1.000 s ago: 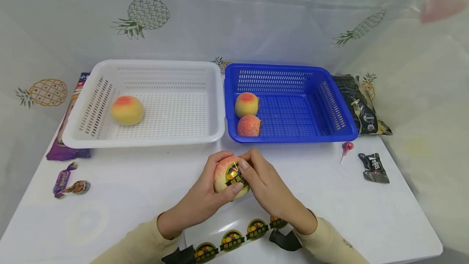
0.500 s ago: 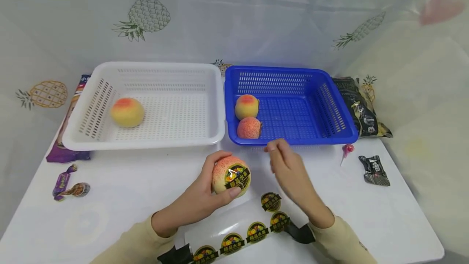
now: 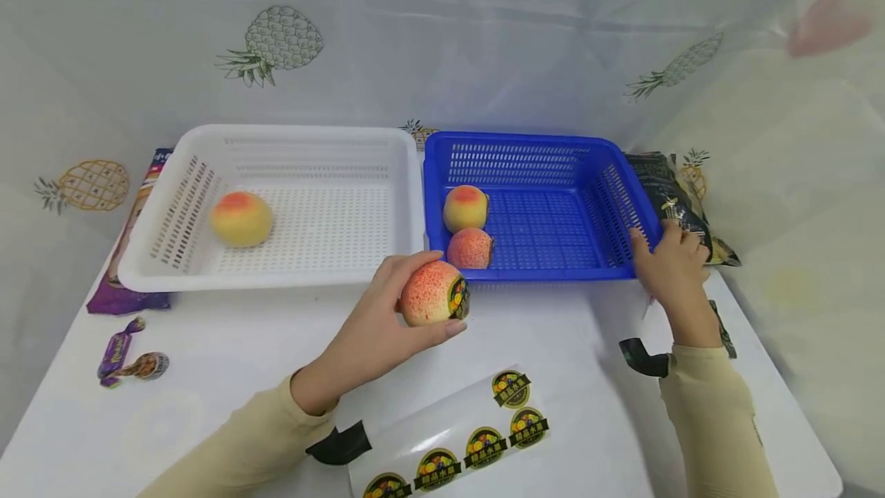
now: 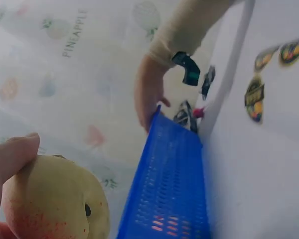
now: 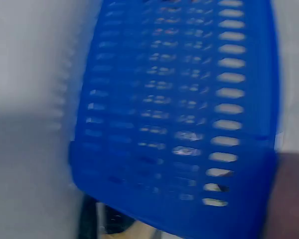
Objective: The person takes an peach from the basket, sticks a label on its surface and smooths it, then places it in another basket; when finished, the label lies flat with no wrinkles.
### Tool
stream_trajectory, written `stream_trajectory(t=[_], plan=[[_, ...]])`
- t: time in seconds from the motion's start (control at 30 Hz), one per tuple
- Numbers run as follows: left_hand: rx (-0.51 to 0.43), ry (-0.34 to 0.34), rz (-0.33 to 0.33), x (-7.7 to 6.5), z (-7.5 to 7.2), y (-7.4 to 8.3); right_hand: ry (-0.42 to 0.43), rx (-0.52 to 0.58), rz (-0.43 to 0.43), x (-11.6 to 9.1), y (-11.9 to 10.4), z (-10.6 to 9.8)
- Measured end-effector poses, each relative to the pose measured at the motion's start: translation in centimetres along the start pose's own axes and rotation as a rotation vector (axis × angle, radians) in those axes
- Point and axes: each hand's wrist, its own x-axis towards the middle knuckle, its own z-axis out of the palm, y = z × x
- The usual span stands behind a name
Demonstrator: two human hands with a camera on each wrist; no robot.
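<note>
My left hand (image 3: 376,321) grips a speckled peach (image 3: 430,295) with a round black-and-gold fruit sticker (image 3: 459,297) on its right side. It is held up just in front of the blue basket (image 3: 525,273); in the left wrist view the peach (image 4: 52,199) shows its pale side. My right hand (image 3: 674,271) holds the right rim of that basket, thumb at the rim and fingers over the outer side. Inside the basket, at its left end, sit a yellow-red peach (image 3: 466,209) and a pink speckled peach (image 3: 471,248). The right wrist view shows the slotted basket wall (image 5: 159,109), blurred.
A white basket (image 3: 276,283) with one yellow peach (image 3: 241,219) stands at the left. A sticker sheet (image 3: 422,425) lies at the front. Wrapped candies (image 3: 117,348) are on the left, a black snack bag (image 3: 667,190) behind the right hand, a purple bag (image 3: 127,294) beside the white basket.
My right hand has left the sticker on the peach and moved right to the blue basket's rim. My left hand has raised the peach toward the basket and turned its sticker to the right.
</note>
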Motion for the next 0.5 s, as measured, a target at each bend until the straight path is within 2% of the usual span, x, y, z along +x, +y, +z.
stream_trajectory(t=[0.1, 0.3, 0.4, 0.5], plan=[[0.138, 0.064, 0.057, 1.8, 0.2, 1.0, -0.066, -0.011, 0.007, 0.7, 0.7, 0.5], [0.294, 0.138, 0.12, 6.9, 1.6, 3.0, -0.045, -0.017, -0.037, 0.7, 0.5, 0.7], [0.353, 0.131, 0.098, 9.6, 2.9, 3.7, -0.029, -0.007, -0.042, 0.7, 0.5, 0.7], [0.472, 0.114, 0.07, 11.9, 4.4, 4.1, -0.011, -0.008, -0.038, 0.8, 0.7, 0.8]])
